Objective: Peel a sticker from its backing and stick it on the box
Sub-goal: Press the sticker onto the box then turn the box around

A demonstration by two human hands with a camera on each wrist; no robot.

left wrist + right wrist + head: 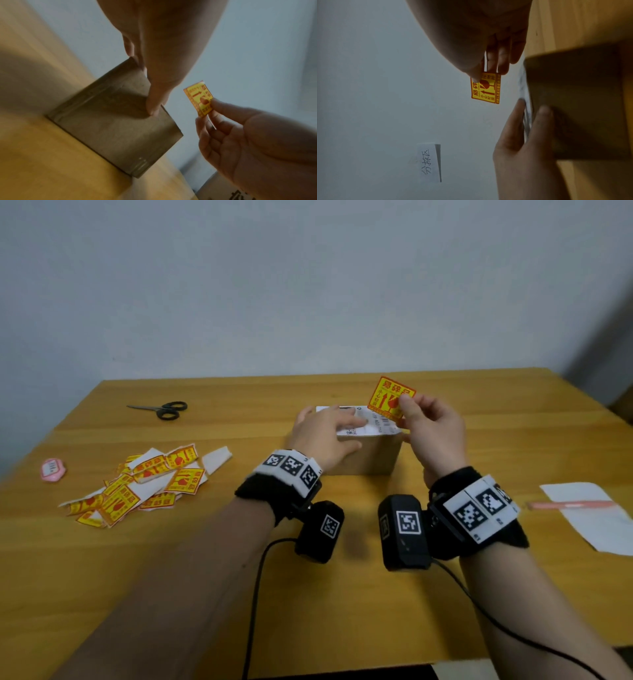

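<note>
Head view — right hand (433, 436) pinching sticker (390, 397) upright

Box (371, 453) mid-table (205, 559), sticker pile (144, 484) left, scissors (161, 409) behind pile, paper sheet (596, 518) right

Head view looks down from above — wrist views, close, share the box (118, 121).

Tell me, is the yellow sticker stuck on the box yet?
Not yet. The right hand pinches the fragile sticker in the air above the cardboard box.
</note>
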